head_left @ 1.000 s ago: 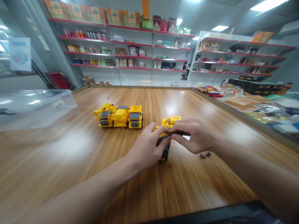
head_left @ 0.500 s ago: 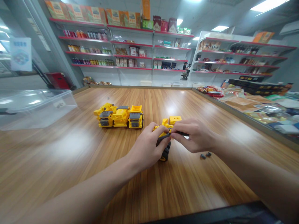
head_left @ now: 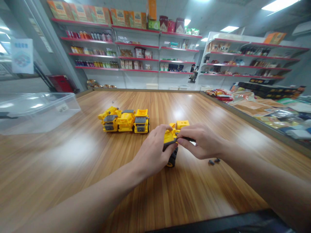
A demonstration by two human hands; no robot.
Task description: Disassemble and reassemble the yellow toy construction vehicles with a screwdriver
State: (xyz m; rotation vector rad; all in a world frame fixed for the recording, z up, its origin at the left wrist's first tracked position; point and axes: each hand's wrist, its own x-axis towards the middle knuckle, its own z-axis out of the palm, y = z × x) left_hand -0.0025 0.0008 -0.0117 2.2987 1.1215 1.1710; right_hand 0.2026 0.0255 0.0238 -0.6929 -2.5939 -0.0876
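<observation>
Near the middle of the desk point(head_left: 194, 191) we have a yellow toy vehicle point(head_left: 169, 137) between our two hands. Our left hand point(head_left: 153, 151) grips its front, fingers over the yellow face and thumb under the dark lower edge. Our right hand point(head_left: 203, 141) is closed in a pinch on a dark piece point(head_left: 190, 139), just beside the left fingertips; our fingers hide most of it, so we cannot tell whether it is joined to the toy. Below our left thumb we see a black wheel point(head_left: 171, 161) with a yellow hub, and beyond our fingers a yellow block point(head_left: 182, 124). Two small dark parts point(head_left: 211, 162) lie on the desk near our right wrist. To our left, a crane truck point(head_left: 110, 121), a mixer truck point(head_left: 126, 121) and a dump truck point(head_left: 141, 121) stand side by side, with a clear plastic bin point(head_left: 41, 113) farther left.
</observation>
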